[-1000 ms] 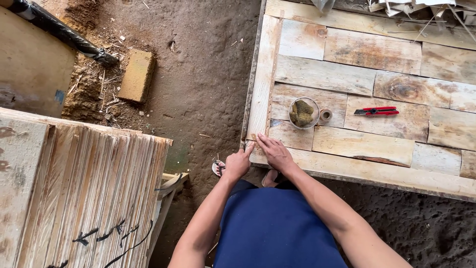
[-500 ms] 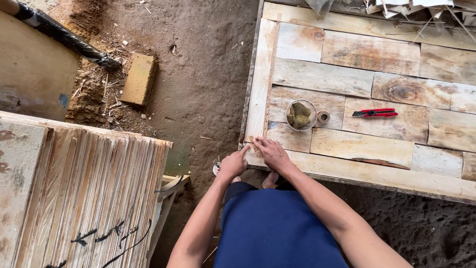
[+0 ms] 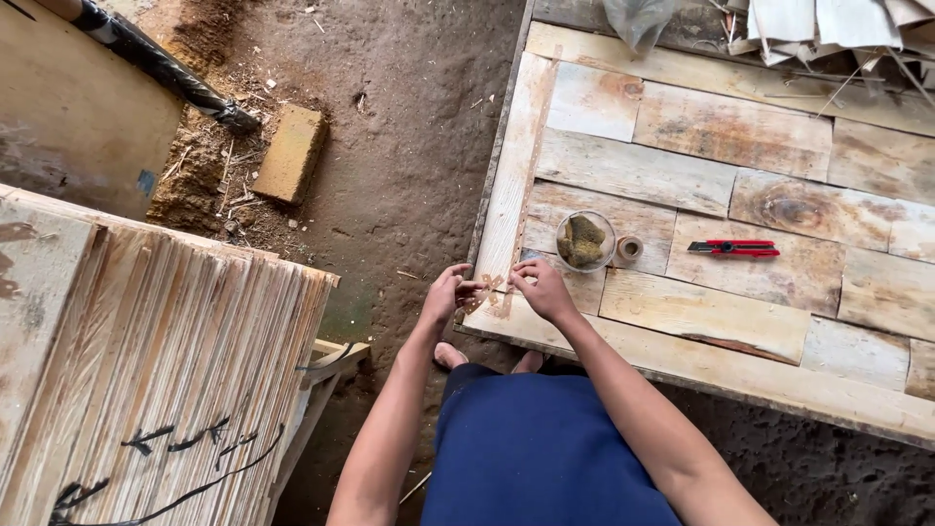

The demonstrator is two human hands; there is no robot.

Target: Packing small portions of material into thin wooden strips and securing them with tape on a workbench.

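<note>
Both hands have lifted off the surface: left hand and right hand are pinching a tape strip, near the bowl.

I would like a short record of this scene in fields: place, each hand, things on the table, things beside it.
place: dirt floor with a wooden plank table
left hand: at the table's near corner, fingertips on a thin strip of brown tape
right hand: pinching the same strip from the other side
on table: clear bowl with a yellowish sponge, small tape roll, red utility knife
beside table: stack of thin wooden slats, yellow brick, black pipe
</note>
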